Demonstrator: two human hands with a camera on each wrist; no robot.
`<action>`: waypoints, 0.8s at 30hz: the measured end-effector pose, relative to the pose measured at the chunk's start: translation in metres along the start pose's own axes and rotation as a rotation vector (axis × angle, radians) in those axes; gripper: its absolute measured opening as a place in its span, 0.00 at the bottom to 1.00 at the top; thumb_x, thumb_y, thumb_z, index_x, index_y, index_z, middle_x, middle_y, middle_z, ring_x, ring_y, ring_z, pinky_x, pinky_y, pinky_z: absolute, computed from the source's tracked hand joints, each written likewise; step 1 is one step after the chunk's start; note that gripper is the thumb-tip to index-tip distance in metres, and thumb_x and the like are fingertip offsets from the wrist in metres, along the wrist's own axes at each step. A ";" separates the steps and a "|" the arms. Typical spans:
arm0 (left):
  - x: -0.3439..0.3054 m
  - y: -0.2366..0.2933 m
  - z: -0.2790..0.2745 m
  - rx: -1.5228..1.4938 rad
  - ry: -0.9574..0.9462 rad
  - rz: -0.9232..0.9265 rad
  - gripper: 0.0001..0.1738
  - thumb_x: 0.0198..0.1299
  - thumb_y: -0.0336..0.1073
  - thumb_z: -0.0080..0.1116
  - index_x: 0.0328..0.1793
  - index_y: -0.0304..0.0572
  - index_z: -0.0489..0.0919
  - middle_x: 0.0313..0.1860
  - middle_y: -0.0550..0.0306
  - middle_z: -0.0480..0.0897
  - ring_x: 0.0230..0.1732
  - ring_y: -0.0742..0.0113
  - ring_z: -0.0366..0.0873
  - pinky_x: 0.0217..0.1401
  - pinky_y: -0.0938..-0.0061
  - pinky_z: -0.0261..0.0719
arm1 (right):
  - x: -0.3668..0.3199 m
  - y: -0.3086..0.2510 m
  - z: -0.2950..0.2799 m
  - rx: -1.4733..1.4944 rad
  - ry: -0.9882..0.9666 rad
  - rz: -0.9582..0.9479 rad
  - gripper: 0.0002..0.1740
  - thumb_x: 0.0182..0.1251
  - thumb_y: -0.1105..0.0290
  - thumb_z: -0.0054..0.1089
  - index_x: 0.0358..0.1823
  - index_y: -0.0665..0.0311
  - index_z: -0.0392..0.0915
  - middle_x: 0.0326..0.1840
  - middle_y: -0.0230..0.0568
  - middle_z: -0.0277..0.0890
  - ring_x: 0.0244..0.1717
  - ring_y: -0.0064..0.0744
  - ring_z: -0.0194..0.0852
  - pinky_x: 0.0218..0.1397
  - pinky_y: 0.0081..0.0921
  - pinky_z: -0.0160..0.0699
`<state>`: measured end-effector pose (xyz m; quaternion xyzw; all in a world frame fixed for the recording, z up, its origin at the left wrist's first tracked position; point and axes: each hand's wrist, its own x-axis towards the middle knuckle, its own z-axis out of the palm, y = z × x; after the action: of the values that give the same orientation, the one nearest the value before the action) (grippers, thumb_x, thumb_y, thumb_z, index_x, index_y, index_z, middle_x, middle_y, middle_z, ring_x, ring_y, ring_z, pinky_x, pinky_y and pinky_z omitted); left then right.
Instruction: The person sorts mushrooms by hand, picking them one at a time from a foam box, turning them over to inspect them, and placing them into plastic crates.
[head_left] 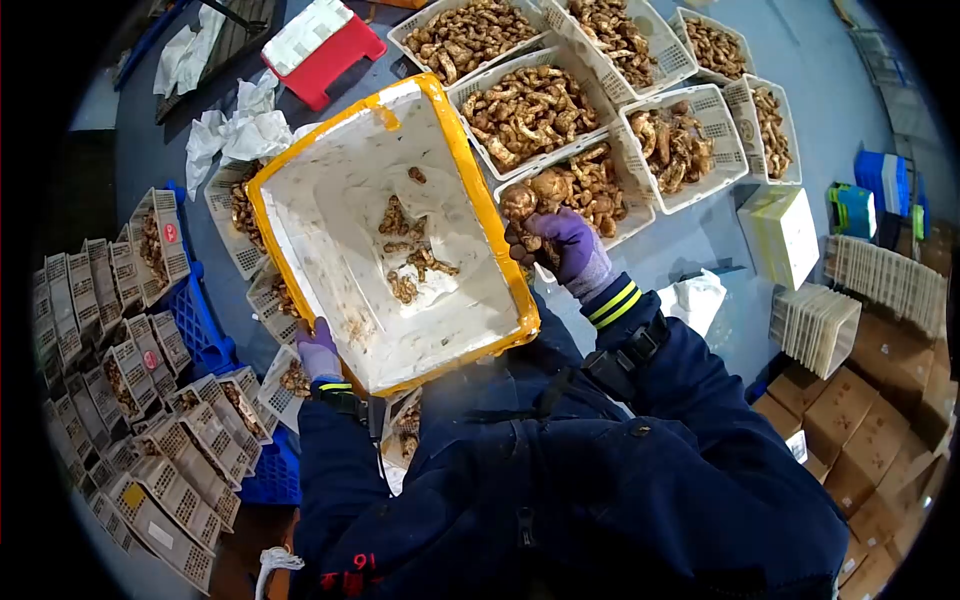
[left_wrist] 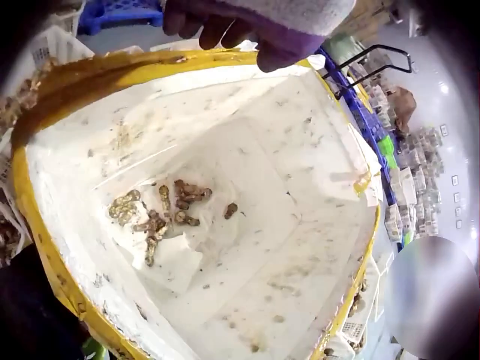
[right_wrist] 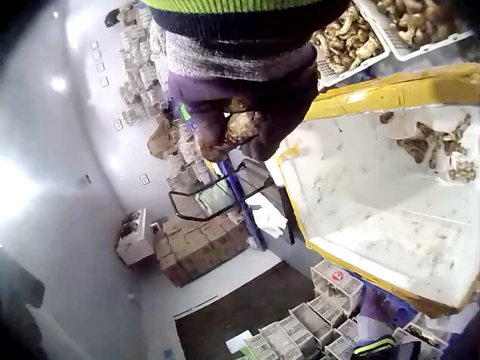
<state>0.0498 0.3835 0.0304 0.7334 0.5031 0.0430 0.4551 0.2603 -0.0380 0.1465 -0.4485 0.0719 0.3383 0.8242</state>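
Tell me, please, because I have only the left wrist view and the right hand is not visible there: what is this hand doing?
Observer: The right hand is gripping mushrooms.
Operator: Thank you. Is it inside the foam box, where my view is looking?
Observer: No, the head view shows it outside, beside the box's yellow-taped right rim.
Operator: Understood. And which container is near to it on that side?
Observer: In the head view, a white crate holding more mushrooms appears just beside it.
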 end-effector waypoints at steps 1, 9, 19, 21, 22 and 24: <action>0.000 0.001 0.003 -0.023 0.011 0.012 0.29 0.66 0.41 0.57 0.67 0.26 0.68 0.56 0.40 0.78 0.53 0.56 0.77 0.57 0.71 0.75 | -0.005 -0.002 0.004 -0.232 0.001 -0.181 0.15 0.64 0.66 0.59 0.46 0.71 0.78 0.37 0.43 0.81 0.34 0.37 0.79 0.35 0.27 0.76; -0.102 0.138 0.068 -0.451 -0.701 0.041 0.37 0.65 0.34 0.60 0.77 0.39 0.57 0.64 0.50 0.73 0.58 0.69 0.74 0.58 0.78 0.76 | 0.005 -0.010 0.060 -0.250 0.098 0.163 0.13 0.63 0.68 0.62 0.44 0.70 0.76 0.34 0.42 0.82 0.33 0.27 0.82 0.37 0.24 0.80; -0.124 0.174 0.028 -1.191 -0.775 -0.177 0.30 0.69 0.47 0.53 0.72 0.41 0.66 0.49 0.52 0.81 0.52 0.60 0.80 0.55 0.64 0.79 | 0.007 0.022 0.160 -0.349 -0.270 0.537 0.21 0.66 0.57 0.60 0.50 0.69 0.76 0.37 0.40 0.83 0.32 0.28 0.83 0.31 0.22 0.80; -0.107 0.145 0.007 -1.272 -0.675 -0.195 0.29 0.69 0.46 0.53 0.71 0.41 0.66 0.49 0.50 0.81 0.54 0.54 0.79 0.59 0.59 0.78 | 0.010 0.029 0.168 -0.317 -0.278 0.549 0.18 0.69 0.60 0.56 0.45 0.71 0.76 0.39 0.44 0.83 0.29 0.29 0.83 0.29 0.22 0.81; -0.102 0.133 -0.009 -1.283 -0.555 -0.204 0.27 0.68 0.46 0.55 0.68 0.41 0.70 0.48 0.51 0.81 0.54 0.55 0.79 0.58 0.59 0.78 | 0.015 0.036 0.168 -0.320 -0.281 0.580 0.17 0.70 0.61 0.55 0.44 0.71 0.76 0.38 0.44 0.83 0.26 0.29 0.82 0.28 0.22 0.80; -0.077 0.076 -0.043 -1.269 -0.335 -0.259 0.25 0.67 0.46 0.58 0.66 0.43 0.73 0.49 0.51 0.80 0.55 0.56 0.79 0.59 0.61 0.78 | 0.020 0.049 0.177 -0.419 -0.274 0.545 0.12 0.68 0.65 0.56 0.35 0.69 0.74 0.27 0.41 0.78 0.18 0.23 0.73 0.22 0.22 0.72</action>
<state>0.0426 0.3444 0.1405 0.2539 0.3867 0.1609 0.8718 0.2124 0.1293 0.2078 -0.5223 0.0067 0.6096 0.5963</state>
